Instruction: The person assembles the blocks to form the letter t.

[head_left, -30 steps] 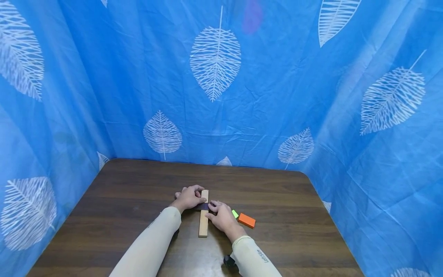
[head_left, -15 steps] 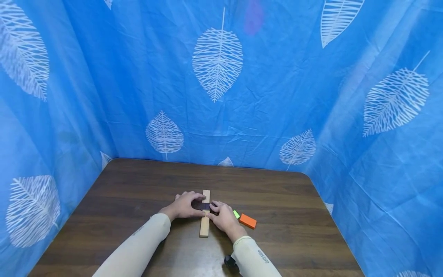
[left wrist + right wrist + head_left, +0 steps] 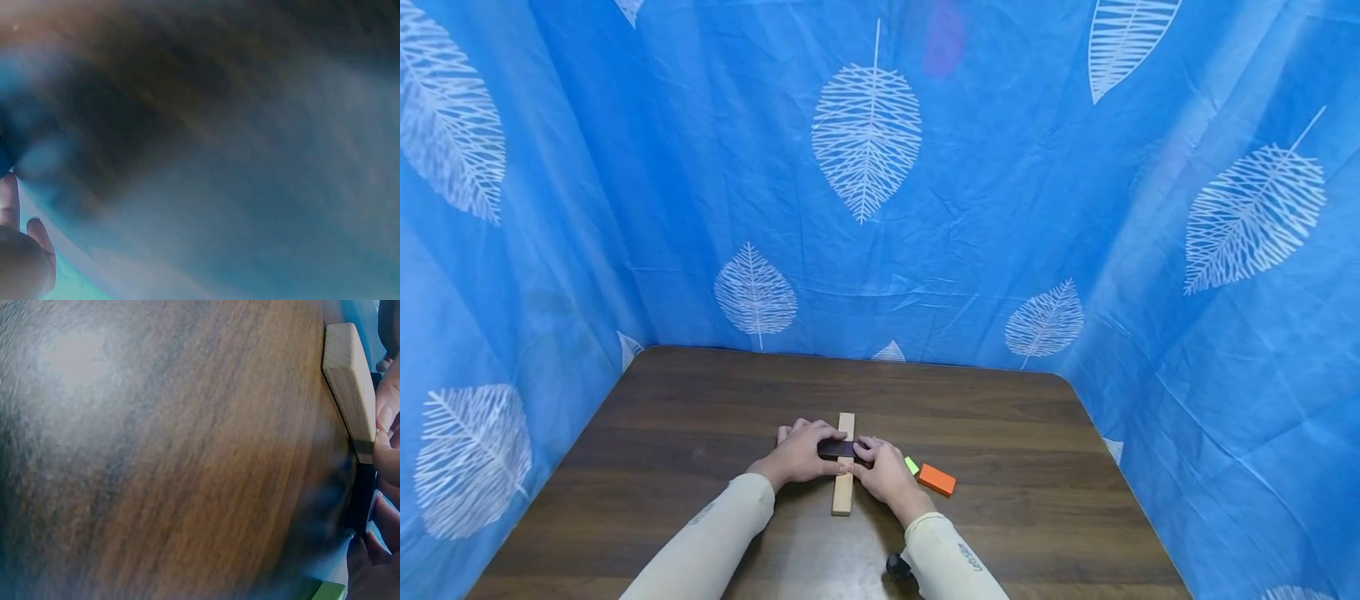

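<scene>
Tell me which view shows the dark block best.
The head view: the dark block lies crosswise on the wooden bar, left hand and right hand holding its ends. The right wrist view shows only its dark edge; the left wrist view is blurred.

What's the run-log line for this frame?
left hand: holds dark block | right hand: holds same block | block: crosswise on wooden plank | nearby: orange block

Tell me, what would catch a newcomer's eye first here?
Probably the blue leaf-print curtain that walls in the brown table. At the table's middle, the left hand and right hand hold a dark block lying across a pale wooden bar. Just right of them lie a green piece and an orange block.
</scene>
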Demonstrator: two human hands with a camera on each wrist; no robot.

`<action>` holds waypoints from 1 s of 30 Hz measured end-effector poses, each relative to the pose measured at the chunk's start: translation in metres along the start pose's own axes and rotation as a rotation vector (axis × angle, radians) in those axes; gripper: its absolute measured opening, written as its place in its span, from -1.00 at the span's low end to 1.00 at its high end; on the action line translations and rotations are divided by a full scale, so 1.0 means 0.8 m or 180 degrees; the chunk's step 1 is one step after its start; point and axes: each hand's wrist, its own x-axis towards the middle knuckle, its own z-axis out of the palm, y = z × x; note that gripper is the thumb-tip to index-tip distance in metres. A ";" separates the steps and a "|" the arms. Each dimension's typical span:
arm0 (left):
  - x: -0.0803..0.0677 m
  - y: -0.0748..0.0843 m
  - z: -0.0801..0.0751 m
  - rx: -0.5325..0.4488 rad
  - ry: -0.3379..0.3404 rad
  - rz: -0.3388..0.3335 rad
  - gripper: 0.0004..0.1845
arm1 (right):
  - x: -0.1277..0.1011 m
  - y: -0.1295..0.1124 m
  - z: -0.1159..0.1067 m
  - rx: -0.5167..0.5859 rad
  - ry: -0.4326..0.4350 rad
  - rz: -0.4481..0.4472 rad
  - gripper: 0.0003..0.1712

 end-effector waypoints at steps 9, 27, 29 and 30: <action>0.001 -0.001 -0.001 0.0062 -0.0022 -0.0060 -0.32 | -0.004 -0.003 -0.006 -0.0180 0.0056 -0.0112 -0.41; -0.001 0.000 0.002 0.0201 -0.0082 -0.0151 -0.34 | -0.046 0.067 -0.039 0.0425 0.1240 0.0073 -0.34; -0.001 0.000 0.003 0.0216 -0.0095 -0.0142 -0.33 | -0.050 0.073 -0.040 0.0412 0.1225 0.0099 -0.34; -0.002 0.000 0.003 0.0217 -0.0103 -0.0141 -0.33 | -0.051 0.075 -0.041 0.0414 0.1210 0.0123 -0.34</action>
